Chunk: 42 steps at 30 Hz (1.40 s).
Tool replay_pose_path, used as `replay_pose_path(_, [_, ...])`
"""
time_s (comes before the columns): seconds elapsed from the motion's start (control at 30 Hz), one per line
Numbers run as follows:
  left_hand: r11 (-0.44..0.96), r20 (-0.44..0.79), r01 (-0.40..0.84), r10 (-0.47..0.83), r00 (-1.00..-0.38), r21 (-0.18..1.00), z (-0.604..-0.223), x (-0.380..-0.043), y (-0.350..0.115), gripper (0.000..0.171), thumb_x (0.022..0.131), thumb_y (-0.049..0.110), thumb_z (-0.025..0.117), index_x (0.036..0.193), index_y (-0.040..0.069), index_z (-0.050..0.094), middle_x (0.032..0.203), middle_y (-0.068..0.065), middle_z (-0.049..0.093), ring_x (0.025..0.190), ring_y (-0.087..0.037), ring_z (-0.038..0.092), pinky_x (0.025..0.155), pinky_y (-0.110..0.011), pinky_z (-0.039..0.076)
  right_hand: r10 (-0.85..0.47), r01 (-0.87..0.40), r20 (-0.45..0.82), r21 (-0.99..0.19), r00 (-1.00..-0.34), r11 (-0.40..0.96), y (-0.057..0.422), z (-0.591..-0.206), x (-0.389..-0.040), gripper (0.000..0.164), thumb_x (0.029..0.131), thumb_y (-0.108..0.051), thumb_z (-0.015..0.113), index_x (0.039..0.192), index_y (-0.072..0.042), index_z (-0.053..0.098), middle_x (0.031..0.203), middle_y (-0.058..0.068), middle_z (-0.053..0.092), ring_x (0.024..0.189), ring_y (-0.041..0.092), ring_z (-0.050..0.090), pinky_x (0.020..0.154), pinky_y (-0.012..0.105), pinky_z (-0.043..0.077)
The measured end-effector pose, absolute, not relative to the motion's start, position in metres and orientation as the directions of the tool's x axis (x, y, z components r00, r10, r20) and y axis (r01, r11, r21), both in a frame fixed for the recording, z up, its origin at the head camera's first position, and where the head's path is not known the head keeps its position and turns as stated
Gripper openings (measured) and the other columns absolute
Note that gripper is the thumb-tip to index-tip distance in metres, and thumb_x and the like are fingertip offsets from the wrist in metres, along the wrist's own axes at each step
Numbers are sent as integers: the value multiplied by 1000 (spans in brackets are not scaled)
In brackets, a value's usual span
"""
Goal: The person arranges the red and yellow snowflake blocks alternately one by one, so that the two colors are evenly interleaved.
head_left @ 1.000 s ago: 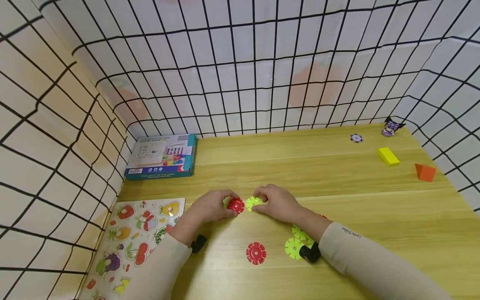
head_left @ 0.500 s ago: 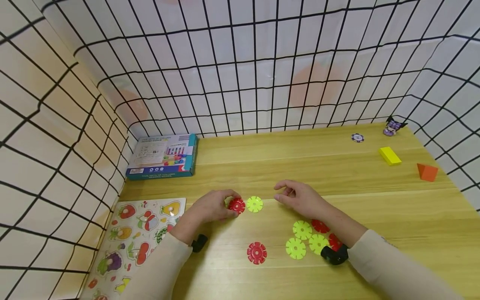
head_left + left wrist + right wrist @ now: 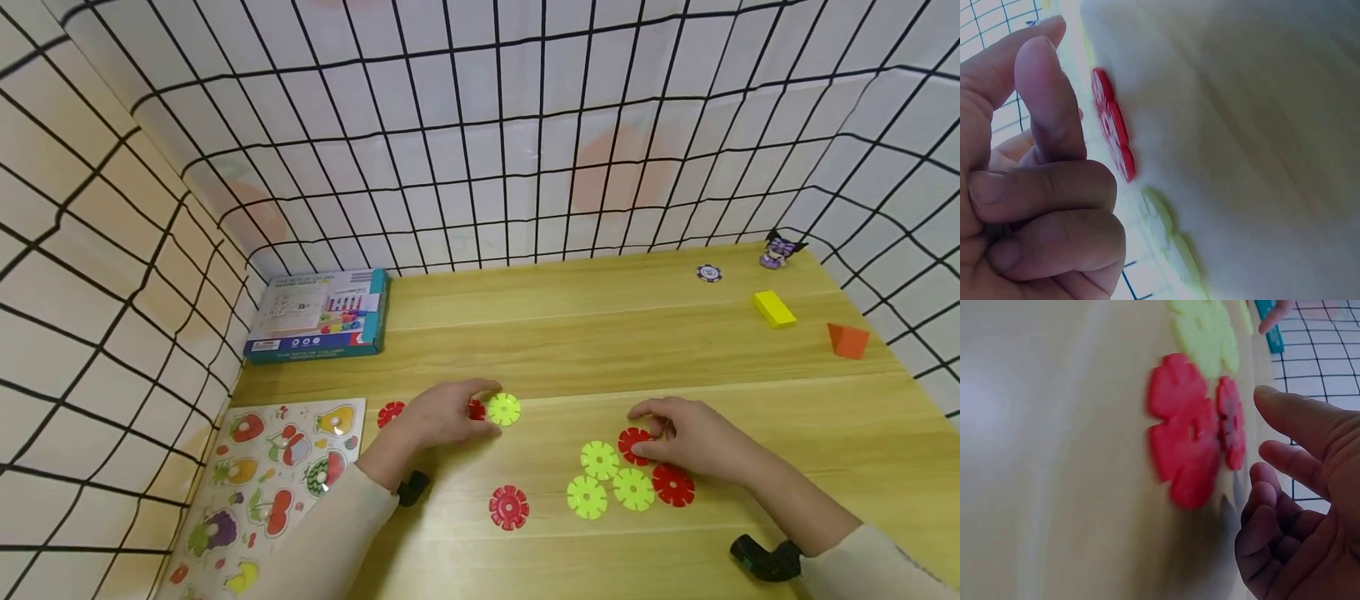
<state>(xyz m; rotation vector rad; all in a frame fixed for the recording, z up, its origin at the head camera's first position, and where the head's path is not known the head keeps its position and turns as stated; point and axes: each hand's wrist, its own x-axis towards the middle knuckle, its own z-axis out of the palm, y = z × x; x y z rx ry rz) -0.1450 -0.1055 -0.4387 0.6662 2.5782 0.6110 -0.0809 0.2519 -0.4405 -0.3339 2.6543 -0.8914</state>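
My left hand hovers over a row of notched plastic discs, covering part of it. Its thumb and index finger stand apart near a yellow-green disc, and a red disc shows between them. In the left wrist view no disc is held; a red disc and a yellow-green one lie apart from the fingers. On the right, my right hand reaches over a red disc in a loose cluster. The right wrist view shows a gap between its thumb and that disc.
Yellow-green discs and another red disc form the cluster. One red disc lies alone in front. A fruit puzzle board and boxed set are left; a yellow block and orange prism far right.
My right hand has let go of the yellow-green disc and moved right to the red disc in the cluster. The left hand has released its red disc and shifted slightly right.
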Motion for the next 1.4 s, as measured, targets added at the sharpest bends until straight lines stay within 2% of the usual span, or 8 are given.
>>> replay_pose_path(0.17, [799, -278, 358, 528, -803, 484, -439, -146, -100, 61, 78, 50, 67, 133, 30, 49, 122, 5, 56, 107, -17, 51, 93, -42, 39, -316, -110, -251, -598, -915, 794, 260, -446, -74, 48, 72, -43, 76, 111, -20, 61, 76, -2, 49, 65, 13, 44, 56, 26, 37])
replay_pose_path(0.37, [800, -288, 352, 527, -800, 487, -440, -147, -98, 56, 80, 45, 68, 130, 29, 52, 116, 5, 58, 97, -15, 52, 91, -40, 41, -312, -105, -256, -594, -915, 798, 260, -450, -73, 47, 72, -42, 76, 112, -24, 60, 79, -1, 48, 70, 15, 43, 58, 27, 37])
replay_pose_path(0.57, [803, -282, 357, 525, -803, 478, -441, -147, -96, 52, 80, 44, 68, 128, 30, 54, 111, 7, 59, 90, -13, 51, 87, -38, 42, -302, -96, -260, -591, -917, 801, 260, -451, -72, 44, 71, -40, 77, 109, -26, 60, 81, -1, 48, 70, 15, 43, 58, 27, 37])
replay_pose_path(0.77, [821, -273, 357, 505, -819, 446, -439, -145, -93, 50, 79, 43, 70, 126, 29, 57, 111, 7, 59, 89, -13, 51, 84, -35, 43, -292, -106, -252, -562, -923, 820, 257, -449, -72, 43, 69, -44, 78, 104, -27, 58, 85, -2, 48, 74, 16, 44, 63, 29, 39])
replay_pose_path(0.9, [824, -261, 373, 507, -822, 427, -438, -144, -92, 49, 79, 42, 70, 124, 27, 58, 105, 8, 61, 84, -13, 51, 81, -33, 43, -291, -114, -234, -565, -928, 817, 256, -448, -71, 45, 69, -45, 77, 103, -25, 57, 88, -4, 50, 77, 16, 46, 66, 29, 40])
replay_pose_path(1.13, [828, -278, 321, 478, -833, 460, -438, -144, -90, 48, 77, 42, 72, 122, 29, 59, 92, 8, 59, 79, -14, 51, 73, -32, 43, -270, -55, -224, -667, -936, 743, 256, -450, -73, 39, 74, -39, 76, 103, -22, 56, 81, -2, 54, 68, 17, 48, 57, 25, 42])
replay_pose_path(1.27, [830, -282, 312, 471, -836, 462, -440, -144, -91, 48, 77, 43, 72, 121, 30, 59, 95, 8, 58, 82, -14, 50, 76, -33, 43, -267, 13, -249, -754, -931, 657, 252, -450, -77, 32, 80, -35, 71, 105, -18, 59, 82, 2, 57, 68, 19, 55, 58, 27, 47])
replay_pose_path(1.4, [832, -288, 300, 464, -838, 467, -440, -144, -92, 48, 77, 44, 72, 122, 31, 59, 100, 8, 58, 85, -14, 50, 78, -34, 43, -232, 133, -288, -845, -929, 518, 245, -451, -84, 35, 84, -31, 67, 111, -10, 58, 86, 11, 59, 68, 23, 62, 61, 31, 52])
